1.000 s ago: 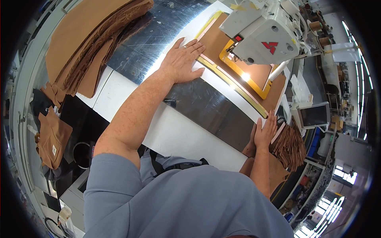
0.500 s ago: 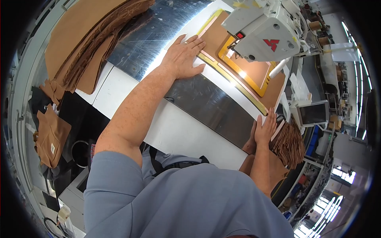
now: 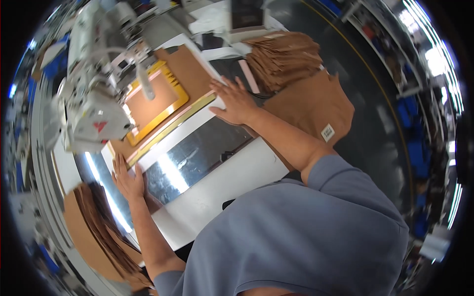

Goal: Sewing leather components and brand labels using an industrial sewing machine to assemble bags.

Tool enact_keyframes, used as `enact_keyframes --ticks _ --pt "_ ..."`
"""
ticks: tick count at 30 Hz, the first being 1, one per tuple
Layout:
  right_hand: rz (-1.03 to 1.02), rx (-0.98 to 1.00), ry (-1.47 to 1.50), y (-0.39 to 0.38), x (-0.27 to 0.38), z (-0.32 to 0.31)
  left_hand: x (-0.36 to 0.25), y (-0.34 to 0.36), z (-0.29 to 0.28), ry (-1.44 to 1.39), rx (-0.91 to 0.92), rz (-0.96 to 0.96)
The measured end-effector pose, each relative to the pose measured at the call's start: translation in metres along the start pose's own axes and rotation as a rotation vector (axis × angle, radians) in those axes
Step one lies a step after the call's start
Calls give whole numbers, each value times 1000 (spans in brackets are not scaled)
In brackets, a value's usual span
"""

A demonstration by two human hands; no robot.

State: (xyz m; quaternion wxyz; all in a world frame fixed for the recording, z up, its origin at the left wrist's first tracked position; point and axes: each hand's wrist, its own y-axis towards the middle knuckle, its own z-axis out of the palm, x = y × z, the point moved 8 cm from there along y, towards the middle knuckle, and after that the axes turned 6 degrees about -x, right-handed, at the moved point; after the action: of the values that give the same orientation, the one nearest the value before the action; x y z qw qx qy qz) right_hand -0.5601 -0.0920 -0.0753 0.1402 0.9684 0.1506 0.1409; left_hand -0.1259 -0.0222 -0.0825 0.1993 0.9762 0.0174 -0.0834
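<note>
A brown fabric panel [image 3: 194, 73] lies on a white sheet, beneath a yellow frame [image 3: 169, 109] that surrounds part of it. Along its near side runs a narrow yellow strip [image 3: 174, 127]. My left hand [image 3: 129, 182] rests with fingers extended at the near left corner of the panel, by the strip's left end. At the opposite end, my right hand [image 3: 234, 102] lies spread, fingertips touching the panel's right edge and the strip. Neither hand grasps anything. The white sewing machine head [image 3: 98, 121] stands over the left part of the frame and partly hides it.
A shiny metal plate [image 3: 197, 148] covers the table's near part. Piled brown fabric pieces [image 3: 284, 54] sit at the far right, with a labelled brown piece [image 3: 316, 106] nearer me. Another brown stack [image 3: 94, 232] lies at the left. A screen [image 3: 247, 14] stands at the back.
My view has swung to the right, so the machine now appears at the left. Both hands stay flat at the panel's two ends; the right-hand fingers look more spread.
</note>
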Motion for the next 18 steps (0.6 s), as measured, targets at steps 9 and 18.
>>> enact_keyframes --ticks 9,18 --pt "8 -74 -9 -11 -9 1 -8 6 0 -59 16 4" --pt "-114 -450 13 56 -39 -115 -2 9 -5 -79 -11 4"
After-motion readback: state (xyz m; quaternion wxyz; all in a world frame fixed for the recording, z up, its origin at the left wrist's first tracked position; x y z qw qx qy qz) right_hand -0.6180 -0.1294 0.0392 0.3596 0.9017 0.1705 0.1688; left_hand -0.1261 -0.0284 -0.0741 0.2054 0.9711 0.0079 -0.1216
